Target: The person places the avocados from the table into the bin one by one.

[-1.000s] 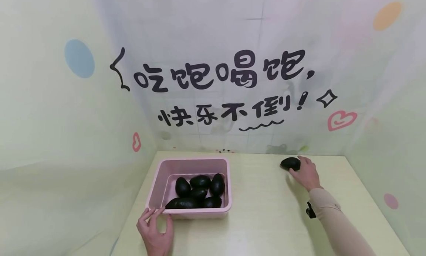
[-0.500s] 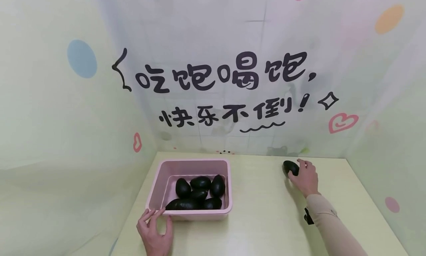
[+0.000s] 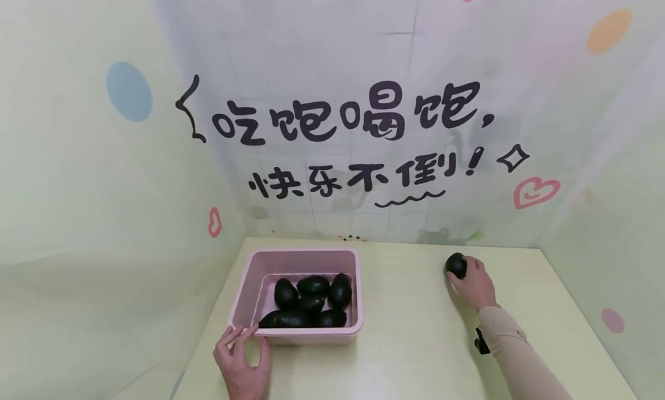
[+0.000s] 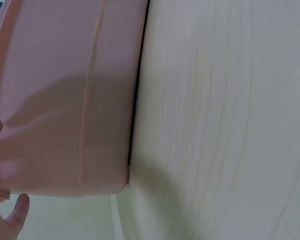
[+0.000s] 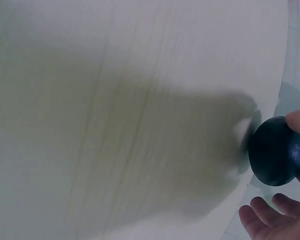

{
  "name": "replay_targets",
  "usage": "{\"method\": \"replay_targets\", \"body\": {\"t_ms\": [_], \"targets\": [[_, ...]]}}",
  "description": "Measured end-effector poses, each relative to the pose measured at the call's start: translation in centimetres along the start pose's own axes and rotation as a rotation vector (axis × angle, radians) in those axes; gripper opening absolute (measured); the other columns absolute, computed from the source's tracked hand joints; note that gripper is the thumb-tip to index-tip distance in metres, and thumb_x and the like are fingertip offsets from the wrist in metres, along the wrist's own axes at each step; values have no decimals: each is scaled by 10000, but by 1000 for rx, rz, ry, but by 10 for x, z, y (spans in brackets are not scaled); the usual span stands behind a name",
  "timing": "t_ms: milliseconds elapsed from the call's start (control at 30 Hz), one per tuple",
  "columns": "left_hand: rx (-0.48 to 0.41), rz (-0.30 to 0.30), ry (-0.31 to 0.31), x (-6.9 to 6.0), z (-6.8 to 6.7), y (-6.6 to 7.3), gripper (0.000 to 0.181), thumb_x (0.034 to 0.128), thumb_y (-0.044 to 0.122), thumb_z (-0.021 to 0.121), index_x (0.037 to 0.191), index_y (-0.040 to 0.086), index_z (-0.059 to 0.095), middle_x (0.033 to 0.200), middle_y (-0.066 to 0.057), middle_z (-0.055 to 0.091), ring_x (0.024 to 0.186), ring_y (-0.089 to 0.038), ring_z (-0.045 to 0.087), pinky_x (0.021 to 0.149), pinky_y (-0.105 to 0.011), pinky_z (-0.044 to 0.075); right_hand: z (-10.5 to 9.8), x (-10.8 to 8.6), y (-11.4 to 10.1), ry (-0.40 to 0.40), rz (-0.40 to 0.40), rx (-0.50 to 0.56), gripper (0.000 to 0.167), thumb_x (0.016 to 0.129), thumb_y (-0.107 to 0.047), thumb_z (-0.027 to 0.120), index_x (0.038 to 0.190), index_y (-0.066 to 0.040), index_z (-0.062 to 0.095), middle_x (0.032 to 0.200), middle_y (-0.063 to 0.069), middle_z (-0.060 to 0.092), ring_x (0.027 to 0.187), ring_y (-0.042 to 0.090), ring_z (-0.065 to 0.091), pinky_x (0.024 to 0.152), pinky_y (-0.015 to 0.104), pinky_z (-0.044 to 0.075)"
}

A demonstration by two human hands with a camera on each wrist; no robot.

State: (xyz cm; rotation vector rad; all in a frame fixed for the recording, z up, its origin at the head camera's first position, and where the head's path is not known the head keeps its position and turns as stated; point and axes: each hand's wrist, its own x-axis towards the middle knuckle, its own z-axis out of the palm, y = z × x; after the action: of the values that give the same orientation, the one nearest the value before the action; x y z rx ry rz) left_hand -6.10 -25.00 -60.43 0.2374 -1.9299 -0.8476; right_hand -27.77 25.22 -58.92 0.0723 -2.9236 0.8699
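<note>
At the back right of the table, my right hand (image 3: 477, 285) grips a dark avocado (image 3: 455, 265) between thumb and index finger. In the right wrist view, this avocado (image 5: 274, 151) lies against the thumb and a fingertip, while the other fingers (image 5: 260, 210) spread below it. Whether it touches the table is hard to tell. My left hand (image 3: 244, 362) holds the front left corner of a pink plastic bin (image 3: 306, 332), fingers at the rim and thumb on the front wall. Several dark avocados (image 3: 313, 286) lie inside the bin. The front wall partly hides the nearest ones.
The pale wooden table (image 3: 402, 331) runs between the bin and the right arm. A printed curtain (image 3: 332, 59) with black lettering stands along its back edge, with curtain walls at both sides. A small black device (image 3: 481, 341) is at the right wrist.
The avocado in my right hand has turned from lying sideways to end-on. That hand has drawn slightly toward me. My left hand and the bin hold still.
</note>
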Motion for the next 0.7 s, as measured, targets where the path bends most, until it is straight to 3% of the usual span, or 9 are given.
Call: {"method": "replay_targets", "body": {"t_ms": [300, 500, 700], "targets": [[1, 2, -5, 0, -1, 1, 350, 708, -87, 795, 1048, -19, 752, 1192, -301, 513, 1421, -3, 302, 1083, -12, 288, 1, 5, -7, 2, 49, -16, 678, 1044, -347, 629, 1471, 128, 402, 1453, 459, 474, 1250, 655, 542, 998, 750, 497], [-2, 14, 3, 1, -1, 1, 365, 691, -106, 802, 1043, -20, 757, 1189, -299, 521, 1427, 13, 297, 1083, -4, 297, 7, 7, -4, -22, 27, -12, 650, 1039, -301, 605, 1536, 64, 400, 1538, 428, 398, 1290, 677, 506, 1015, 776, 483], [4, -24, -11, 1, -2, 1, 346, 725, -85, 793, 1063, -21, 756, 1209, -309, 516, 1417, -67, 351, 1075, -12, 299, 10, 9, -1, -15, 17, 16, 685, 1005, -273, 660, 1540, 49, 378, 1536, 439, 381, 1314, 673, 484, 1037, 782, 466]]}}
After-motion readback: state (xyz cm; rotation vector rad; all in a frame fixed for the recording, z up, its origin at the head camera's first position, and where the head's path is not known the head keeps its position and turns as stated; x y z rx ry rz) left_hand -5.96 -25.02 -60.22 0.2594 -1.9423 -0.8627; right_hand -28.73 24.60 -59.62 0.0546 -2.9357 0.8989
